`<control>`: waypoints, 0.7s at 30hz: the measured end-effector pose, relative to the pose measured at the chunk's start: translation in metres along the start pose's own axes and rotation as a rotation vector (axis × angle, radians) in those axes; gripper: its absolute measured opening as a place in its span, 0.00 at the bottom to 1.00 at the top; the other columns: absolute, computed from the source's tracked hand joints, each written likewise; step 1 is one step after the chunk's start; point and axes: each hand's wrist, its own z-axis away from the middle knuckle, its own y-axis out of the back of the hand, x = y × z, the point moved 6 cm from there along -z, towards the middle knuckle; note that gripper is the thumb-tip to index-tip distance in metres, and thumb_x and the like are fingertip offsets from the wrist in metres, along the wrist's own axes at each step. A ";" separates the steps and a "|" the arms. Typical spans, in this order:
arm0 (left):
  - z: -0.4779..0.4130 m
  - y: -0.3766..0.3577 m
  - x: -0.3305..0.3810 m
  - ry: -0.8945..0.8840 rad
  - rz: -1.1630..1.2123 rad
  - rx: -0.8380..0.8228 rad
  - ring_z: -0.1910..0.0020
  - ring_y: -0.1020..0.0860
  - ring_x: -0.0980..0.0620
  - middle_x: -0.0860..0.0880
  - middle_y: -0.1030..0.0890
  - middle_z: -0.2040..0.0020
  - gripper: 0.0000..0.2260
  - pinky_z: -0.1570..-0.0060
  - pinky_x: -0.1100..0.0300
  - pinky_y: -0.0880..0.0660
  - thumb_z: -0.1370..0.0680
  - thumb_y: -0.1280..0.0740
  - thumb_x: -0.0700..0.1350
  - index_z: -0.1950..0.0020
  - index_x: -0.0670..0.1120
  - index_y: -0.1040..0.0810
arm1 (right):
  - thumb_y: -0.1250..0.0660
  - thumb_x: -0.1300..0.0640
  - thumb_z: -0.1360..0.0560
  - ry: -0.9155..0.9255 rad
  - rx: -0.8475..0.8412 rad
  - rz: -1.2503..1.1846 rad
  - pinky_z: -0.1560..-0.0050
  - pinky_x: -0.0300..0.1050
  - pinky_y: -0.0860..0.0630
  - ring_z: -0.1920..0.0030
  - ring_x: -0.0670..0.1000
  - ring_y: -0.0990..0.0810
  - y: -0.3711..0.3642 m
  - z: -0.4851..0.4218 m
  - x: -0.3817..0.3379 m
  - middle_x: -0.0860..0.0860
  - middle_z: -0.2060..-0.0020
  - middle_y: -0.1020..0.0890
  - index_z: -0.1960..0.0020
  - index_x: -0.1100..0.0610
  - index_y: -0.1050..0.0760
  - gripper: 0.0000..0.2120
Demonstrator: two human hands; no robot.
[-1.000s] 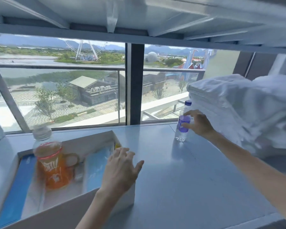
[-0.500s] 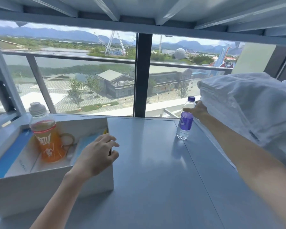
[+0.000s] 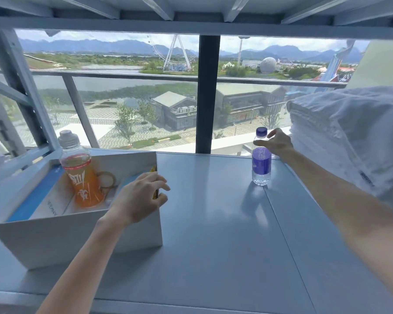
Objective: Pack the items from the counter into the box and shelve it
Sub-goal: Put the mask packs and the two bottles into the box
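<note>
1. Shows a small clear water bottle [image 3: 261, 164] with a purple label and cap, upright on the grey counter [image 3: 213, 223], well apart from the box [image 3: 77, 241] at left.
2. Shows the right hand [image 3: 279, 145] at the bottle's shoulder, thumb laid across it just under the cap, one finger lifted. Cannot tell if gripping or only touching, with the other fingers hidden behind.
3. Shows the left hand [image 3: 138, 198] gripping the box's right wall, fingers curled over the rim.
4. Looks light and fairly stiff while full, in thin smooth plastic, perhaps slippery. Best taken round the labelled middle rather than the narrow neck.
5. Holds, inside the box, a tall orange drink bottle [image 3: 82, 177] standing upright and flat blue-and-white packets along the bottom.
6. Appears smooth and glossy underfoot for the bottle, so likely to let it slide or tip if knocked.
7. Places stacked white towels [image 3: 349, 137] just beside the right hand, a wide window [image 3: 134, 109] behind, and metal shelf beams [image 3: 191, 10] overhead.
</note>
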 end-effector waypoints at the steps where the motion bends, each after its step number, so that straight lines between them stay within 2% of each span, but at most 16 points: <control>1: 0.000 0.000 0.000 -0.004 0.001 0.006 0.34 0.36 0.62 0.61 0.27 0.38 0.11 0.46 0.62 0.34 0.24 0.39 0.48 0.44 0.54 0.21 | 0.26 0.46 0.34 0.025 -0.016 -0.028 0.43 0.50 0.27 0.43 0.58 0.23 0.002 0.005 -0.006 0.57 0.44 0.21 0.44 0.57 0.27 0.24; 4: 0.000 0.000 -0.001 -0.018 0.003 0.013 0.35 0.34 0.62 0.61 0.26 0.38 0.11 0.48 0.62 0.34 0.24 0.39 0.49 0.45 0.54 0.21 | 0.24 0.51 0.35 0.053 -0.022 -0.223 0.48 0.53 0.22 0.51 0.58 0.19 0.003 0.013 -0.011 0.58 0.48 0.19 0.50 0.55 0.28 0.19; 6: 0.000 -0.001 -0.002 -0.024 0.000 0.016 0.36 0.34 0.62 0.60 0.26 0.39 0.11 0.49 0.62 0.34 0.24 0.39 0.49 0.45 0.54 0.21 | 0.27 0.54 0.31 0.091 -0.093 -0.384 0.55 0.49 0.21 0.59 0.57 0.18 -0.002 0.022 -0.021 0.61 0.48 0.19 0.50 0.57 0.28 0.15; 8: 0.000 -0.001 -0.003 -0.036 -0.008 0.029 0.36 0.32 0.61 0.60 0.25 0.40 0.10 0.48 0.62 0.33 0.24 0.39 0.50 0.46 0.53 0.21 | 0.32 0.56 0.27 0.186 -0.181 -0.480 0.56 0.46 0.20 0.64 0.53 0.16 -0.006 0.036 -0.042 0.63 0.47 0.19 0.47 0.59 0.27 0.11; 11: 0.003 0.002 -0.001 -0.062 -0.007 0.057 0.37 0.30 0.60 0.59 0.24 0.41 0.11 0.46 0.61 0.31 0.23 0.39 0.51 0.46 0.52 0.20 | 0.38 0.55 0.23 0.353 -0.231 -0.535 0.52 0.47 0.20 0.62 0.51 0.15 -0.005 0.064 -0.092 0.60 0.49 0.18 0.44 0.59 0.26 0.11; 14: 0.004 0.003 -0.001 -0.054 0.035 0.032 0.35 0.31 0.58 0.57 0.25 0.38 0.16 0.41 0.59 0.32 0.23 0.39 0.56 0.40 0.51 0.23 | 0.41 0.52 0.22 0.489 -0.279 -0.603 0.55 0.42 0.19 0.60 0.50 0.15 -0.003 0.092 -0.149 0.57 0.52 0.17 0.43 0.59 0.26 0.13; 16: 0.004 0.010 -0.001 -0.006 0.271 -0.023 0.34 0.31 0.57 0.56 0.27 0.35 0.25 0.39 0.61 0.34 0.26 0.39 0.63 0.34 0.50 0.27 | 0.41 0.52 0.22 0.538 -0.332 -0.651 0.52 0.46 0.19 0.59 0.51 0.15 -0.006 0.110 -0.184 0.53 0.54 0.17 0.44 0.58 0.26 0.13; 18: 0.003 0.022 0.000 0.040 0.663 -0.041 0.34 0.31 0.59 0.56 0.28 0.35 0.39 0.37 0.64 0.36 0.34 0.39 0.71 0.30 0.49 0.33 | 0.43 0.53 0.21 0.576 -0.392 -0.700 0.48 0.50 0.21 0.57 0.53 0.16 -0.014 0.127 -0.215 0.52 0.54 0.16 0.44 0.56 0.25 0.12; 19: 0.002 0.029 -0.001 0.047 0.770 -0.019 0.36 0.30 0.60 0.56 0.28 0.35 0.44 0.36 0.65 0.36 0.38 0.37 0.73 0.29 0.49 0.35 | 0.43 0.53 0.21 0.592 -0.421 -0.718 0.47 0.51 0.21 0.55 0.54 0.16 -0.019 0.135 -0.229 0.53 0.52 0.17 0.44 0.56 0.25 0.12; 21: 0.001 0.043 -0.007 0.059 0.829 0.026 0.39 0.29 0.61 0.59 0.29 0.38 0.46 0.36 0.63 0.35 0.42 0.32 0.71 0.29 0.52 0.38 | 0.43 0.53 0.21 0.617 -0.477 -0.731 0.45 0.51 0.21 0.53 0.56 0.16 -0.033 0.152 -0.254 0.54 0.50 0.17 0.41 0.57 0.26 0.13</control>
